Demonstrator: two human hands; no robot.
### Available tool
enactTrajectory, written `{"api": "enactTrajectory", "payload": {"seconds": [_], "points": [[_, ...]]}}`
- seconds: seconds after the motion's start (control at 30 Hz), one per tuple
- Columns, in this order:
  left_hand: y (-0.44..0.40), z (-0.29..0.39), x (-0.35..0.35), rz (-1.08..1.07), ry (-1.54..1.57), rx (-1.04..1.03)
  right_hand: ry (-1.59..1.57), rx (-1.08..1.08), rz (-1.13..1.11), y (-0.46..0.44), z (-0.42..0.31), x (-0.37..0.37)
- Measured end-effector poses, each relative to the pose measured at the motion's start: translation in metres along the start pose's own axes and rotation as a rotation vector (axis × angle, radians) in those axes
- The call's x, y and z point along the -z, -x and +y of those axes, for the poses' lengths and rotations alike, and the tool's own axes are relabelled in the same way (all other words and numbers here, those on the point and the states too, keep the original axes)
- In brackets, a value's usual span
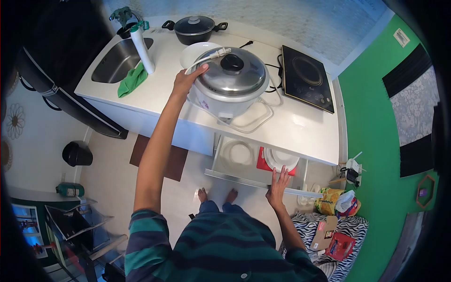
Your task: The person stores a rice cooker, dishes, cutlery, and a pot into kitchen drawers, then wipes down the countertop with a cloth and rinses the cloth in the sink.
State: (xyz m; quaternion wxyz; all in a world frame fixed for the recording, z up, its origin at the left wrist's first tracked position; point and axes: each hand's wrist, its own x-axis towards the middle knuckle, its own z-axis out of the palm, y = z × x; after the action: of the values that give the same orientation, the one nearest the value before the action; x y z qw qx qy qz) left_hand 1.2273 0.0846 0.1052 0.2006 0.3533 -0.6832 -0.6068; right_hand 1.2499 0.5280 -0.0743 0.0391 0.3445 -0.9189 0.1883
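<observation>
A white rice cooker (224, 107) with a shiny metal lid (251, 77) stands on the counter. My left hand (187, 81) grips its left side, with one finger along the lid's rim; the cooker hides the other fingertips. A white power cord with its plug (220, 53) lies across the lid. Below the counter, a drawer (235, 177) is pulled out. Over its front edge, my right hand (278, 187) reaches with stretched, spread fingers near white plates (281, 157) on a red item (261, 160). A clear round dish (238, 154) lies at the drawer's left.
An induction cooktop (307, 77) sits at the counter's right. Behind the cooker are a white bowl (190, 55) and a lidded black pot (193, 33). A sink (115, 63), green cloth (133, 81) and white paper roll (142, 49) are at left.
</observation>
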Motion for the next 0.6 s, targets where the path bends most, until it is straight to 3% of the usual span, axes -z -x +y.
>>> {"api": "enactTrajectory", "payload": {"seconds": [0.1,0.33,0.47,0.5,0.57,0.6], "points": [[0.006,0.003,-0.003,0.01,-0.007,-0.022,0.048,0.124,0.082,-0.015,0.031,-0.021],[0.0,-0.009,-0.006,0.118,-0.156,-0.019,0.037,-0.017,0.216,-0.057,0.082,-0.027],[-0.022,-0.036,0.013,0.074,-0.127,-0.183,0.197,-0.034,0.518,-0.079,0.103,-0.062],[-0.028,-0.044,0.022,0.05,-0.103,-0.244,0.149,-0.024,0.596,-0.076,0.097,-0.071],[-0.035,-0.047,0.032,0.07,0.072,-0.171,0.054,0.003,0.763,-0.068,0.08,-0.094],[-0.031,-0.043,0.029,0.135,0.098,-0.149,-0.189,0.158,0.575,-0.049,0.075,-0.119]]}}
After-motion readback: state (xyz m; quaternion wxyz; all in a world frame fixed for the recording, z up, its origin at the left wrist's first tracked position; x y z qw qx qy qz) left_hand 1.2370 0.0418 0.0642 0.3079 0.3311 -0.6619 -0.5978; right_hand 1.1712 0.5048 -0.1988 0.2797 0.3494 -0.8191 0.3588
